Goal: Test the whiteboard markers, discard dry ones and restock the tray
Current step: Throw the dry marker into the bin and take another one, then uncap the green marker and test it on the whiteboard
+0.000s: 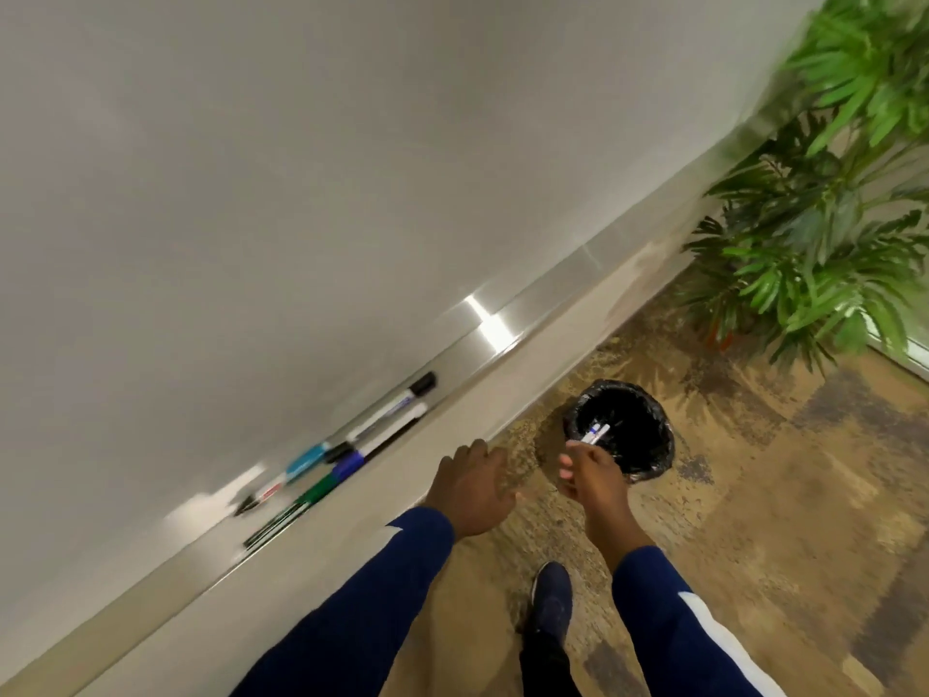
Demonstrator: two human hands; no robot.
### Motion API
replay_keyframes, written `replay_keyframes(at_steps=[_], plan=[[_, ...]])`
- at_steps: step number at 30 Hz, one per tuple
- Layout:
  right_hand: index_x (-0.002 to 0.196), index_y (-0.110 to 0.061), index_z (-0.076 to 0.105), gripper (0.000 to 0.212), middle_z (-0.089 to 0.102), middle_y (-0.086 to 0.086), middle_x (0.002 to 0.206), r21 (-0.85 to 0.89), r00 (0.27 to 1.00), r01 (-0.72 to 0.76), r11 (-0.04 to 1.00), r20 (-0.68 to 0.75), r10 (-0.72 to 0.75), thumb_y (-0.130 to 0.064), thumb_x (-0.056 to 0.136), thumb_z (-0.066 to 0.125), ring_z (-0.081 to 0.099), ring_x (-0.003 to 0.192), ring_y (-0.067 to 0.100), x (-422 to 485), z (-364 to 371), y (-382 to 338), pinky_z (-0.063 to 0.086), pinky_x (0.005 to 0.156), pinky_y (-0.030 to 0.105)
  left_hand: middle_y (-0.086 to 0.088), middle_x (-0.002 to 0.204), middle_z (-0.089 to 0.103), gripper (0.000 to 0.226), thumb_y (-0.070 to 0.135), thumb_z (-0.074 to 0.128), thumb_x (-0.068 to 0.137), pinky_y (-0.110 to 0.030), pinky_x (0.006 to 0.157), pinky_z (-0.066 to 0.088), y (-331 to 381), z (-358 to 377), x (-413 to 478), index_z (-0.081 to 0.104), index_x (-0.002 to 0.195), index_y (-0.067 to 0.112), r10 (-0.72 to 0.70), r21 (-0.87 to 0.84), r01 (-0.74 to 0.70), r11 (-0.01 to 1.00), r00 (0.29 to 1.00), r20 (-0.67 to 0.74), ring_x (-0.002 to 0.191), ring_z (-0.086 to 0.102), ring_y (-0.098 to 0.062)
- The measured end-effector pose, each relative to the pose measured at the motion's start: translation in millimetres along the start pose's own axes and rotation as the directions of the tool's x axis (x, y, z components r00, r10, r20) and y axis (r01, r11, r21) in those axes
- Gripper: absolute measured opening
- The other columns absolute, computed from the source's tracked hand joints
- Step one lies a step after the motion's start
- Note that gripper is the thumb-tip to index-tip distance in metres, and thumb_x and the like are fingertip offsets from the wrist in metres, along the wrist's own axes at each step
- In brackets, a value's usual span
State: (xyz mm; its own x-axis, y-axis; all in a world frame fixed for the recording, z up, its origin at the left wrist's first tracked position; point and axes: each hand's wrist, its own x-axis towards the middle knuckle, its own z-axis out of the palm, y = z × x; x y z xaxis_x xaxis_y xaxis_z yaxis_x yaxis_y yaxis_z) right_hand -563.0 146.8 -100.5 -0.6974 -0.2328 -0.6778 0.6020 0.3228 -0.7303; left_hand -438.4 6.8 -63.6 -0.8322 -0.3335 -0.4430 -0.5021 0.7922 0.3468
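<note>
1. A small bunch of white-barrelled whiteboard markers (596,433) with blue label bands is directly above the mouth of the round waste bin with a black plastic liner (664,440). Their free ends point down into the bin. The count is too blurred to tell.
2. The right hand (585,477) pinches these markers between thumb and curled fingers, just over the bin's near rim.
3. The left hand (472,487) is to the left of the bin, beside it, with fingers loosely bent and holding nothing. Whether it touches the wall below the tray cannot be told.
4. Up and to the left of the bin runs the long brushed-metal tray (502,327), and more markers lie along it:
   - a white marker with a black cap (404,398) lies nearest the bin;
   - farther from the bin are a light-blue-capped one (306,461), a dark-blue one (350,464), a green one (315,491) and one with a red label (269,493).
5. The print on every label is smeared and unreadable.
6. Beyond the tray, farther from the bin, is the blank white whiteboard (251,193).
7. The bin stands on mottled brown carpet (764,495). A leafy green plant (829,218) is to its upper right, and a dark blue shoe (552,601) is on the near side.
8. Both sleeves are navy with a white stripe.
</note>
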Motion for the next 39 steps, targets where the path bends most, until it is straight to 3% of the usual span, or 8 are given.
replay_keyframes(at_steps=[8,14,18,23,27,35,37,39], plan=[[0.108,-0.013,0.064,0.019,0.068,0.007,0.093,-0.023,0.969,0.161,0.987,0.191,-0.154,-0.031,0.102,0.057,0.061,0.070,0.015,-113,82,4,0.049,0.066,0.032,-0.003,0.124,0.050,0.054,0.054,0.045,0.088,-0.035,0.082,0.034,-53,-15,-124,0.051,0.131,0.021,-0.039,-0.100,0.029,0.995,0.994,-0.100,0.109,0.050,-0.025],[0.122,-0.019,0.062,0.024,0.071,0.006,0.112,-0.138,0.925,0.223,0.965,0.343,-0.165,-0.033,0.104,0.054,0.070,0.102,0.025,-184,135,6,0.057,0.091,0.042,-0.001,0.129,0.051,0.047,0.053,0.052,0.096,-0.036,0.093,0.042,-92,-19,-199,0.049,0.134,0.025,-0.145,-0.170,0.116,0.979,0.975,-0.170,0.113,0.050,-0.021],[0.117,-0.021,0.062,0.019,0.071,0.003,0.109,-0.215,0.908,0.262,0.941,0.386,-0.164,-0.032,0.103,0.056,0.070,0.099,0.021,-215,162,1,0.058,0.082,0.035,0.000,0.127,0.054,0.047,0.056,0.052,0.096,-0.036,0.093,0.046,-119,-26,-230,0.052,0.131,0.025,-0.233,-0.219,0.177,0.959,0.936,-0.263,0.113,0.052,-0.020],[0.111,-0.023,0.064,0.016,0.072,0.002,0.105,-0.264,0.885,0.305,0.915,0.433,-0.170,-0.033,0.101,0.058,0.071,0.095,0.020,-229,181,-3,0.059,0.083,0.037,-0.002,0.130,0.049,0.045,0.049,0.053,0.097,-0.035,0.092,0.047,-144,-36,-235,0.052,0.132,0.021,-0.306,-0.187,0.248,0.950,0.851,-0.427,0.111,0.051,-0.020],[0.111,-0.023,0.064,0.015,0.073,0.001,0.103,-0.316,0.860,0.347,0.883,0.482,-0.165,-0.032,0.101,0.058,0.071,0.093,0.019,-231,184,-9,0.059,0.082,0.035,-0.007,0.146,0.042,0.052,0.038,0.049,0.101,-0.040,0.104,0.042,-156,-36,-220,0.039,0.148,0.017,-0.394,-0.094,0.390,0.916,0.831,-0.392,0.127,0.046,-0.027],[0.101,-0.030,0.062,0.007,0.073,0.000,0.098,-0.427,0.830,0.422,0.800,0.536,-0.152,-0.035,0.100,0.059,0.071,0.088,0.017,-205,184,-35,0.058,0.072,0.029,-0.002,0.125,0.054,0.026,0.028,0.048,0.102,-0.035,0.091,0.044,-168,-29,-203,0.060,0.123,0.019,-0.465,-0.106,0.471,0.876,0.764,-0.447,0.109,0.052,-0.022],[0.104,-0.028,0.064,0.008,0.073,0.000,0.098,-0.432,0.799,0.476,0.766,0.577,-0.171,-0.033,0.100,0.059,0.071,0.087,0.017,-196,186,-40,0.057,0.070,0.026,0.000,0.120,0.056,0.021,0.029,0.052,0.101,-0.033,0.088,0.044,-170,-31,-204,0.062,0.117,0.021,-0.481,-0.153,0.468,0.870,0.741,-0.469,0.105,0.052,-0.020],[0.108,-0.026,0.065,0.010,0.071,-0.003,0.100,-0.447,0.726,0.612,0.652,0.644,-0.240,-0.029,0.099,0.061,0.070,0.087,0.017,-188,190,-41,0.053,0.071,0.020,0.002,0.112,0.057,0.015,0.028,0.057,0.098,-0.031,0.081,0.041,-171,-34,-209,0.064,0.110,0.022,-0.501,-0.216,0.459,0.862,0.702,-0.507,0.100,0.053,-0.019]])
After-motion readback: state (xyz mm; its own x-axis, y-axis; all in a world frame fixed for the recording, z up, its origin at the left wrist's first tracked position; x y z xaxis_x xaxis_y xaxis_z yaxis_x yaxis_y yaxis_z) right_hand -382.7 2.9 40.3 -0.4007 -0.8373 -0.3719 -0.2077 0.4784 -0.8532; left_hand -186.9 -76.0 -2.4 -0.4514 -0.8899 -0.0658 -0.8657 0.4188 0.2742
